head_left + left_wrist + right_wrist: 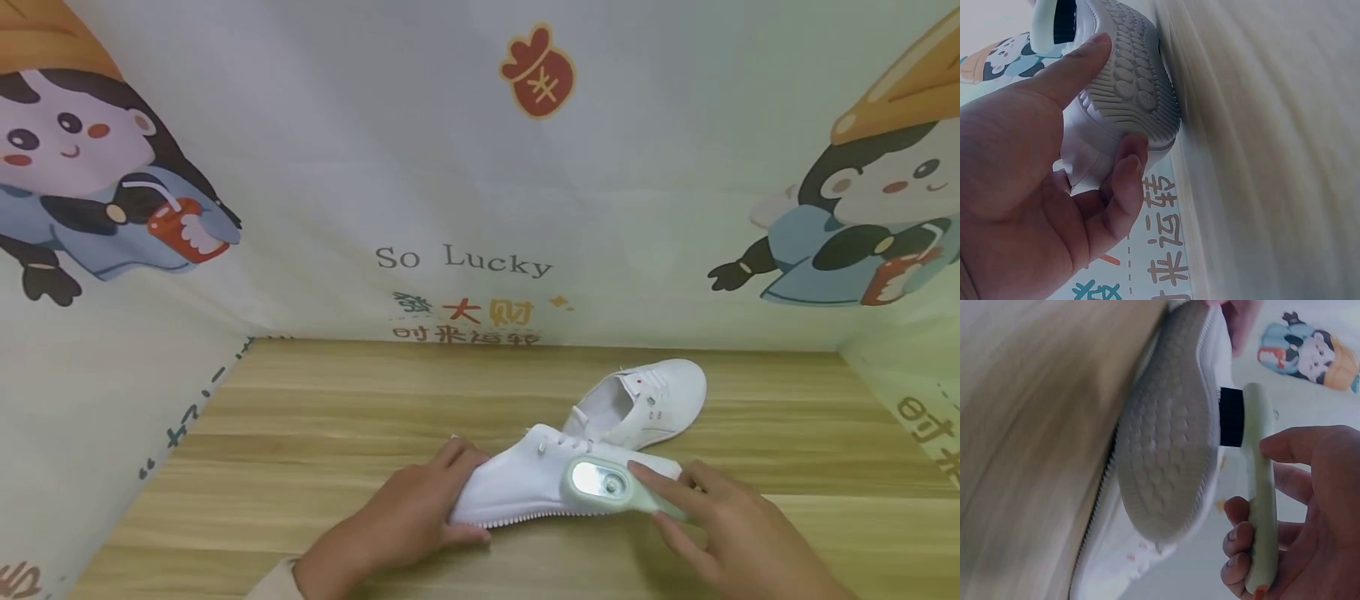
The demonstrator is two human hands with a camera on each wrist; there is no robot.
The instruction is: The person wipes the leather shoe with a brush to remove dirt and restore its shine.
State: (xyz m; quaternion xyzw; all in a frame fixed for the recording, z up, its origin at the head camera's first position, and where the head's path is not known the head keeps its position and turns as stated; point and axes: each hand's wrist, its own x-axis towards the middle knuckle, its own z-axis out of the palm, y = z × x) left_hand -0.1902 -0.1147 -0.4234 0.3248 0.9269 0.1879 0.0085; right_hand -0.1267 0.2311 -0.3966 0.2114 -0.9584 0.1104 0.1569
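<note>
A white lace-up shoe is tipped on its side above the wooden surface, its ridged sole facing toward me. My left hand grips it at the heel end, and in the left wrist view the thumb lies along the sole's edge. My right hand holds a pale green brush by its handle. Dark bristles on the brush head meet the side of the shoe's upper, as the right wrist view shows. On the head's back is a shiny oval panel with a round button.
Just behind the held shoe stands a second white shoe, overlapped by it in the head view. The wood-grain surface ends at a printed white backdrop, which also rises along the left and right sides.
</note>
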